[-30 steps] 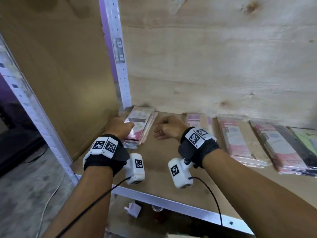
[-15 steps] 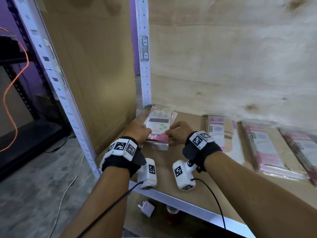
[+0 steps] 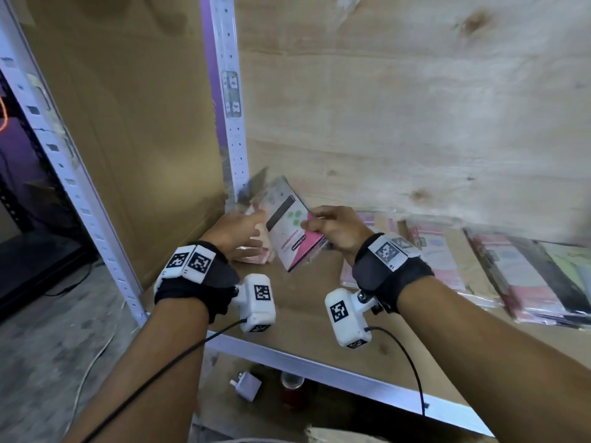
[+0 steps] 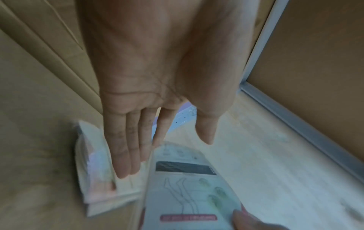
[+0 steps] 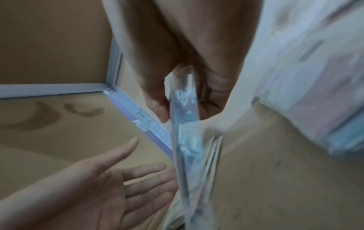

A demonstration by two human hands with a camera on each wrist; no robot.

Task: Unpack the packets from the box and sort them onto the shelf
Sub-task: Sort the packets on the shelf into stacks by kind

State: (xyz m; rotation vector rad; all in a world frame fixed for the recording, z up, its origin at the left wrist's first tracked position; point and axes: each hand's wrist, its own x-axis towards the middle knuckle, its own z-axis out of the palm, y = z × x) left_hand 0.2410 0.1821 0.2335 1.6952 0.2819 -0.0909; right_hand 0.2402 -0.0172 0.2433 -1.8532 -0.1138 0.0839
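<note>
Packet lifted off corner pile, right grip only.

Right hand [image 3: 340,230] pinches one packet [image 3: 289,230] by its edge, thumb against fingers, tilted up above the shelf [image 3: 307,318]; left hand [image 3: 238,230] spread flat, holding nothing, just beside the pile [image 3: 252,254] in the back-left corner. Risks, as judged: glossy wrapper held at one edge could slip or swing from the pinch; the loose pile could fan out if the flat hand nudges it; the packet could land in the wrong row if set down without checking the print. Shelf is a bare brown board with a metal front rail, plywood back, perforated post [image 3: 232,123] at the corner. More packets [image 3: 511,273] lie in rows to the right. Below: concrete floor, a white plug [image 3: 246,383].
</note>
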